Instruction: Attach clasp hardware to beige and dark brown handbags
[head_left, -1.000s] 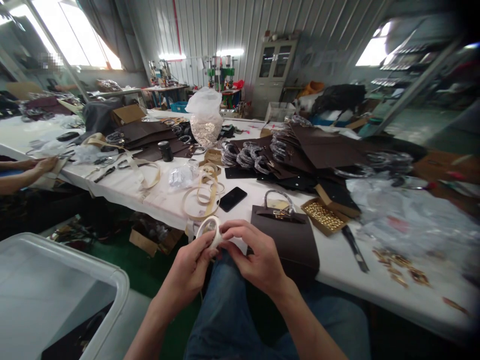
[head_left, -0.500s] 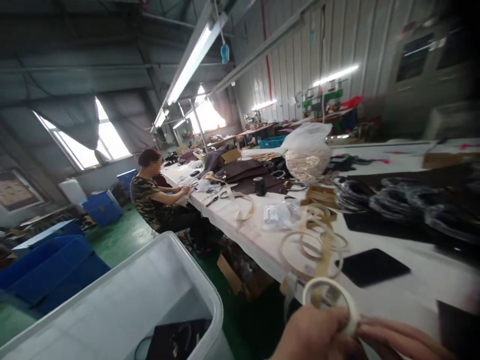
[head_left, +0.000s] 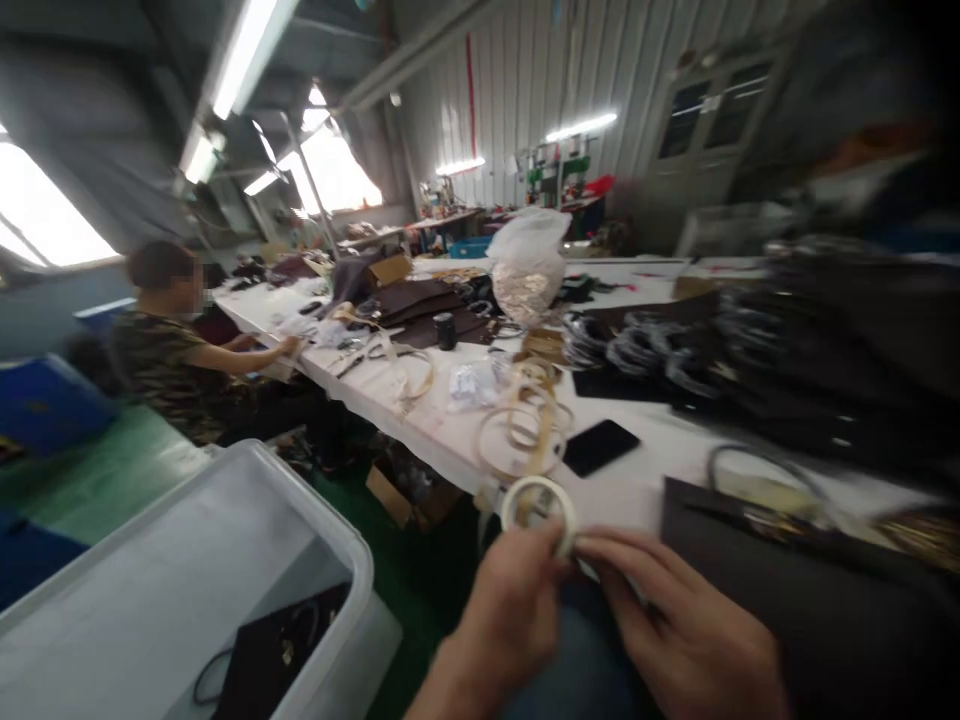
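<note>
My left hand is closed around a roll of cream-coloured tape, with the thumb over its near side. My right hand is right beside it, its fingertips pinched together at the roll's right edge. Whether a loose tape end lies between those fingers is hidden. Both hands are in front of the table's near edge. Just beyond the roll, loops of beige strip and a black phone lie on the white table. A dark panel with a cord handle lies to the right of my right hand.
A translucent plastic bin stands at the lower left, with a dark bag piece inside. A co-worker sits along the table at left. Plastic-wrapped cord bundles, a filled clear bag and a black spool are on the table.
The view has swung right, so surroundings shift left and more of both hands and the dark panel shows. My left hand keeps the tape roll, my right fingers still at its edge.
</note>
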